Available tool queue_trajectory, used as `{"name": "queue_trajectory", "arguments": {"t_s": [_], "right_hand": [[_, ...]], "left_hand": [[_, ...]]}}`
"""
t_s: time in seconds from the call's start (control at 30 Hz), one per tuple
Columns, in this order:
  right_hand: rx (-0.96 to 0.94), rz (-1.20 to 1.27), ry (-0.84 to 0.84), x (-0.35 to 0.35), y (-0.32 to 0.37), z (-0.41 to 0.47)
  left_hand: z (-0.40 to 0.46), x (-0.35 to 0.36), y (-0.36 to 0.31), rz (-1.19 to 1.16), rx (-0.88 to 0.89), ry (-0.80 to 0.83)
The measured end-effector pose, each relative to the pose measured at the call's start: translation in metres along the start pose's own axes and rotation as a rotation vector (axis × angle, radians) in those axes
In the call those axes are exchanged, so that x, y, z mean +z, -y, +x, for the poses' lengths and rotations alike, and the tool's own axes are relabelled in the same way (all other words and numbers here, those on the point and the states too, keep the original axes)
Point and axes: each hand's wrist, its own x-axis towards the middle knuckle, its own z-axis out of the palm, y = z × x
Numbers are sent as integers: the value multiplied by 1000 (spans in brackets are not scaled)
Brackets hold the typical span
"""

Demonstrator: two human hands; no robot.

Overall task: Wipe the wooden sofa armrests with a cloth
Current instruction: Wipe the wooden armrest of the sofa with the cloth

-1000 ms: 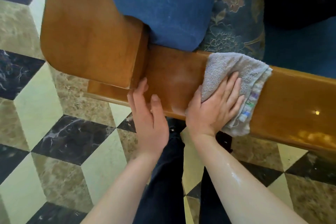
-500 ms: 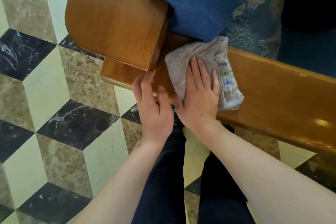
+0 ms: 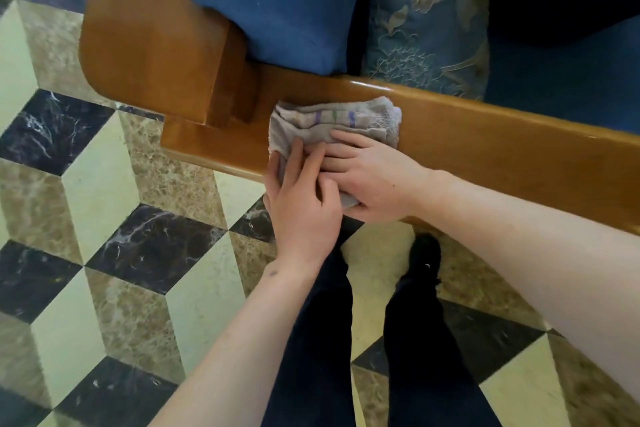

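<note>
Both our hands press the cloth flat onto the armrest, left hand apparently overlapping right hand, fingers extended, for firmer wiping pressure

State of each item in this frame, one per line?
Cloth: folded, lying on the armrest under both hands.
Armrest: glossy, cloth near its left end.
Left hand: fingers straight, on the cloth.
Right hand: flat on the cloth, fingers straight.
Cushion: seated against the armrest.
</note>
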Motion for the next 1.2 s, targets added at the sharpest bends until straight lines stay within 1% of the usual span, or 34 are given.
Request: {"name": "queue_trajectory", "arguments": {"t_s": [0.1,0.27,0.57,0.7,0.77,0.83,0.93,1.0,1.1,1.13,1.2], "right_hand": [[107,-31,36,-1,-6,-43],[262,-13,-89,-5,-23,-122],[606,-33,-201,-15,-31,-279],[749,-28,-217,-16,-26,-332],[856,-15,-263,-14,-20,-354],[992,6,-351,-8,-10,-365],[1275,-18,-538,6,10,-352],[1520,-39,-645,12,21,-325],[1874,-14,-768,12,26,-268],[1972,10,-815,8,24,-248],[2098,65,-883,0,18,-209]], "left_hand": [[-8,24,-26,39,79,37],[-20,70,-85,38,177,119],[-67,162,-186,99,411,283],[-86,195,-215,86,535,349],[-91,204,-220,94,617,386],[-91,205,-214,181,652,356],[-84,197,-197,302,553,306],[-77,190,-184,366,502,300],[-66,174,-164,436,489,285],[-63,168,-157,448,483,282],[-52,153,-142,465,452,263]]}}
